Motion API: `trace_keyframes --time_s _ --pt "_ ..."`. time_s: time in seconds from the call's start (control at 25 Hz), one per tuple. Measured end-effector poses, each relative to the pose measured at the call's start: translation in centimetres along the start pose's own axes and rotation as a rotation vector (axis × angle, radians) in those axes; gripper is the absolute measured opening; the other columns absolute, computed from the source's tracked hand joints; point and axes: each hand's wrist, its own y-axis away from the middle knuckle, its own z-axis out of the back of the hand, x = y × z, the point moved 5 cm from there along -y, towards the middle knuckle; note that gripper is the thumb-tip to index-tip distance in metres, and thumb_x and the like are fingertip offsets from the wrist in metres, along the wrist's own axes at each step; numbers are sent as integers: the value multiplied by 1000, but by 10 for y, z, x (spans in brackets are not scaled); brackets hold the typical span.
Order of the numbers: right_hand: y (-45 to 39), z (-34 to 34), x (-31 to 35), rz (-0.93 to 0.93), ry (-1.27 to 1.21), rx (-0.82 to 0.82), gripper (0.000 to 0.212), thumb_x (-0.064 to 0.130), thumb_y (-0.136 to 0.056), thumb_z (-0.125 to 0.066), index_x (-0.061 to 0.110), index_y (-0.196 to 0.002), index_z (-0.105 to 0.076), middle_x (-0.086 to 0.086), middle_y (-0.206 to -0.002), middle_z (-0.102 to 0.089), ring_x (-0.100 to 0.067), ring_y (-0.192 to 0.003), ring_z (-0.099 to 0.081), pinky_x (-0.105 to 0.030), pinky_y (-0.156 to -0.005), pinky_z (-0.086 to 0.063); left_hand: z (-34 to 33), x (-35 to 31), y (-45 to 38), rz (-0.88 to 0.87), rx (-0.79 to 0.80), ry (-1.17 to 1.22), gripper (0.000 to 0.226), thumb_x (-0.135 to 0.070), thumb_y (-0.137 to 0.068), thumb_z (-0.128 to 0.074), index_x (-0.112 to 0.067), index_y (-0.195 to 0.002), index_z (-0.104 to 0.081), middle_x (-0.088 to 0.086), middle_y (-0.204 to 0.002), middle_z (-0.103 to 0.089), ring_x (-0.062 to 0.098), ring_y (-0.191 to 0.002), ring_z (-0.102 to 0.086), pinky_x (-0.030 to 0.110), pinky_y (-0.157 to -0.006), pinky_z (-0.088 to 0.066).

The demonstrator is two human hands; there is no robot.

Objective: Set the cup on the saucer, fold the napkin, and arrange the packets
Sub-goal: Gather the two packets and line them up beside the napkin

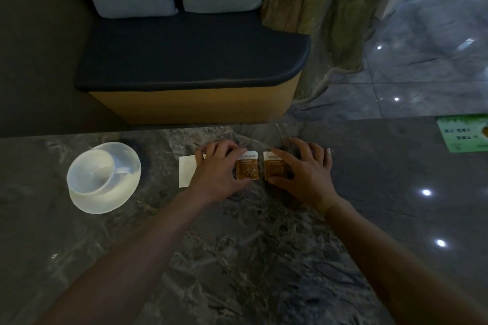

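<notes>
Packets: left packet (247, 169) pinched in left hand (217, 169) grip, right packet (275, 169) in right hand (303, 169) grip; long axes parallel, pointing away, narrow gap between.

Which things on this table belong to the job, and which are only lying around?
Part of the job:
- cup, standing on the saucer
- napkin, partly under the left hand
- two brown packets, one at each hand; the right hand partly covers its packet

Not part of it:
- green card at the table's right edge
- bench behind the table
</notes>
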Motion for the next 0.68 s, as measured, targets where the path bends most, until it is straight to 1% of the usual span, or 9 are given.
trace_keyframes --time_s 0.2,0.52,0.68 --pt "0 0 0 -6 -8 14 70 67 -77 -58 50 -140 -31 -1 -155 -16 -36 -138 -6 -66 -112 -2 0 -1 0 26 11 22 69 -60 -70 -66 -36 -131 -46 -7 -130 -40 18 -126 -26 42 -103 -15" --pt "0 0 0 -1 -7 5 70 68 -77 -58 52 -139 -30 1 -154 -17 -35 -137 -7 -66 -112 -3 0 0 0 28 22 0 69 -62 -69 -66 -38 -130 -45 -8 -129 -40 18 -125 -28 42 -104 -15" --pt "0 -1 -1 -4 -3 18 70 69 -77 -57 52 -140 -29 0 -154 -16 -36 -138 -6 -66 -112 -2 -2 0 0 26 17 -1 69 -65 -69 -66 -38 -129 -45 -8 -128 -40 18 -126 -29 45 -106 -17"
